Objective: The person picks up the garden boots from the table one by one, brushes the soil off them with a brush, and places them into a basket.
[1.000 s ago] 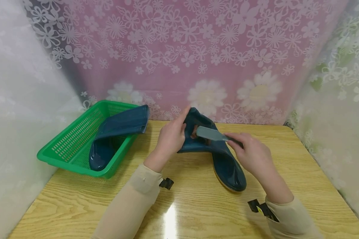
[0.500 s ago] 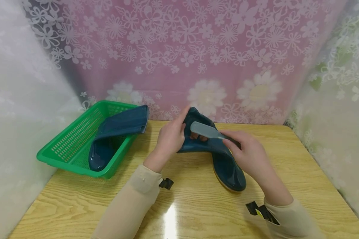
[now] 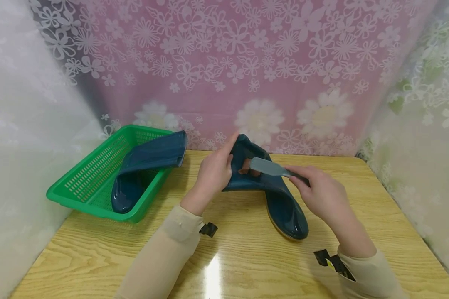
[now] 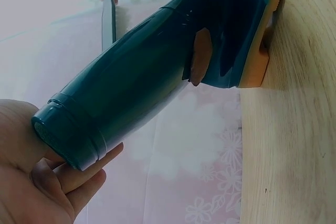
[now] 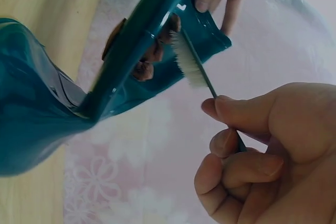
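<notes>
A dark blue rubber boot (image 3: 286,214) stands on the table, its shaft bent over toward the left. My left hand (image 3: 214,172) grips the shaft by its top rim. Between the thumb and fingers of my right hand (image 3: 323,194) is the handle of a grey brush (image 3: 266,167), held over the shaft. White bristles (image 5: 188,62) show in the right wrist view, facing the shaft close to brown patches (image 5: 152,53) on it. Another brown patch (image 4: 201,56) marks the shaft near the heel in the left wrist view.
At the left a green plastic basket (image 3: 84,209) holds a second blue boot (image 3: 149,153), whose shaft sticks out over the rim. A pink flowered curtain (image 3: 217,83) hangs behind the wooden table (image 3: 254,265), with pale sheets on both sides.
My right hand moved the brush left along the shaft, then back to the right, uncovering more of the brown patches. My left hand and the boot stay in place.
</notes>
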`<state>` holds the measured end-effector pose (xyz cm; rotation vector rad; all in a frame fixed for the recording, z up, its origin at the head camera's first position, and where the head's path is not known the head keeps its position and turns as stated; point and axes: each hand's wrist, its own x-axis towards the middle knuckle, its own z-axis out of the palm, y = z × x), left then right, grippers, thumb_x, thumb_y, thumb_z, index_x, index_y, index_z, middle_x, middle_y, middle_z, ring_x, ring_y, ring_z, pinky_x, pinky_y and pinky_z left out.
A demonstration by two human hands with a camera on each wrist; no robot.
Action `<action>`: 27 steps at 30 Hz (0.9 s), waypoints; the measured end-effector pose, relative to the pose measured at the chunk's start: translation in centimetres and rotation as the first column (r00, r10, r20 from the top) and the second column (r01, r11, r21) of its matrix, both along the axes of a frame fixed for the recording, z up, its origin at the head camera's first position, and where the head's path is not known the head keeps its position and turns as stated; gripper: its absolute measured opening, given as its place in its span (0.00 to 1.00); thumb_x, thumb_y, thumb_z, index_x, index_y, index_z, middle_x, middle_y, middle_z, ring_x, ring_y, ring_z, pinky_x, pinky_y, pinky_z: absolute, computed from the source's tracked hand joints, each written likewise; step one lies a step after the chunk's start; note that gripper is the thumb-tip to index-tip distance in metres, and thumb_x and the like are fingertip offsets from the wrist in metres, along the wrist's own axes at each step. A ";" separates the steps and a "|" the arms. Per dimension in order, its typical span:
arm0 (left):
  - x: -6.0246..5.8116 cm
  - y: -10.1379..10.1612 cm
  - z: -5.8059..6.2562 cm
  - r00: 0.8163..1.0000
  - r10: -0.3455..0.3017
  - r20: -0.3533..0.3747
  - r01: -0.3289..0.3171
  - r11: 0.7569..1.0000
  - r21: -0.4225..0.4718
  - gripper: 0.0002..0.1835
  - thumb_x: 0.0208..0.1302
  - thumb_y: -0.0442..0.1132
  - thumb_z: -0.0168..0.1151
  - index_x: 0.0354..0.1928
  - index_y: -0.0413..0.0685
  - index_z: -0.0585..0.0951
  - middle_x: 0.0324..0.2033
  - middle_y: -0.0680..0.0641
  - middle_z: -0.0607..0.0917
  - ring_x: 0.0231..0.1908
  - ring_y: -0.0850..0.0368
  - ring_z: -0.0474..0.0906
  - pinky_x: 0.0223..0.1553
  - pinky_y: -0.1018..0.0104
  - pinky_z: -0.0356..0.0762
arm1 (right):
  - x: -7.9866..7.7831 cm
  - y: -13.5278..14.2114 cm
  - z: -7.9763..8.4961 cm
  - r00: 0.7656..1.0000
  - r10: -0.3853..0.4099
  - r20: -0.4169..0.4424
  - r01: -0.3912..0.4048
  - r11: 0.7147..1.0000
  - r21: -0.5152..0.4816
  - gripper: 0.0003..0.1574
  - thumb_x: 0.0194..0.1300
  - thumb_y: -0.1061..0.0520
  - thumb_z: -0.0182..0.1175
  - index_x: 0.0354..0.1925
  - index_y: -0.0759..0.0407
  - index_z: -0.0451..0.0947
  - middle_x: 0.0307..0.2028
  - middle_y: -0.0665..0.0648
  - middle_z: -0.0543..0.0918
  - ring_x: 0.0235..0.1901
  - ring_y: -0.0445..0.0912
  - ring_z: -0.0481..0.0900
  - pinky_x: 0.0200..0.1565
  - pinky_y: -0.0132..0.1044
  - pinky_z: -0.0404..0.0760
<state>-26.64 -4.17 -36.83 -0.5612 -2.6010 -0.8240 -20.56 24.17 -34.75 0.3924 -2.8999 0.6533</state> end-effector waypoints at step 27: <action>-0.2 -0.1 -0.2 1.000 0.012 -0.003 -0.012 1.000 -0.017 0.37 0.87 0.32 0.57 0.90 0.56 0.58 0.17 0.51 0.73 0.13 0.53 0.66 0.21 0.61 0.62 | 0.7 0.2 0.4 0.996 -0.060 -0.064 0.062 0.998 0.033 0.25 0.85 0.51 0.63 0.74 0.54 0.82 0.42 0.60 0.85 0.25 0.50 0.74 0.25 0.44 0.67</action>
